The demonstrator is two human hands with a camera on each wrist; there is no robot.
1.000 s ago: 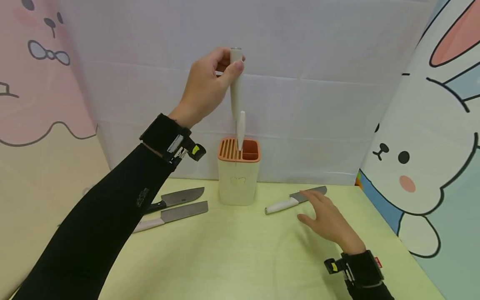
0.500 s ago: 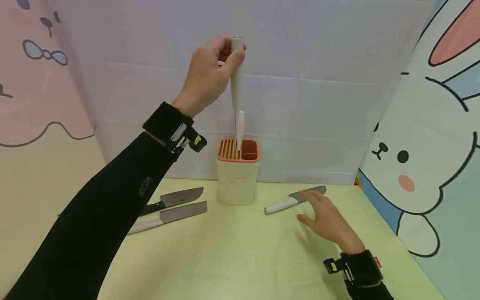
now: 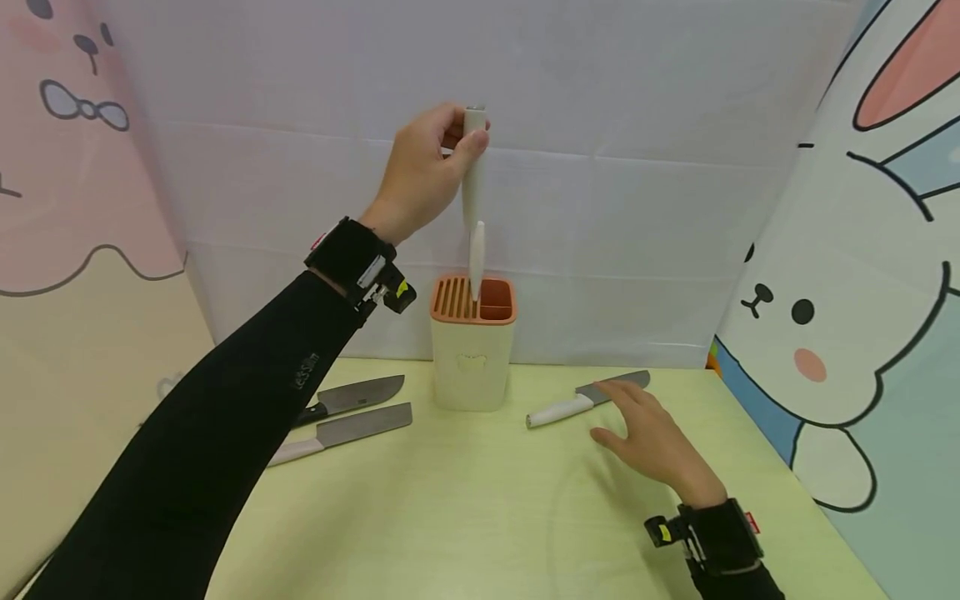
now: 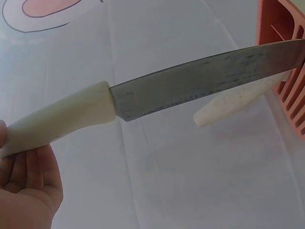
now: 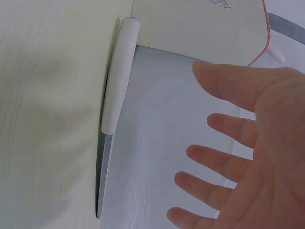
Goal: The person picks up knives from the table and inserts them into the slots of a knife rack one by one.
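Observation:
My left hand (image 3: 422, 171) pinches the pale handle of a kitchen knife (image 3: 471, 187) upright above a cream knife block (image 3: 472, 367). In the left wrist view, the broad blade of this kitchen knife (image 4: 200, 78) runs to the block's orange slotted top (image 4: 298, 95), its tip out of sight there. A second white-handled knife (image 3: 477, 258) stands in a slot, close beside the held one. My right hand (image 3: 651, 432), fingers spread and holding nothing, hovers by another white-handled knife (image 3: 561, 412) lying on the table. That lying knife (image 5: 119, 78) is apart from the fingers in the right wrist view.
Left of the block lie a black-handled knife (image 3: 363, 394) and a wide, square-ended knife with a pale handle (image 3: 363, 425), both handles partly behind my left sleeve. A white cloth (image 3: 622, 208) hangs behind the yellow-green table (image 3: 465, 508).
My left hand rises slightly with the kitchen knife, then comes down lower than before, bringing the blade further down at the block. The right hand holds still.

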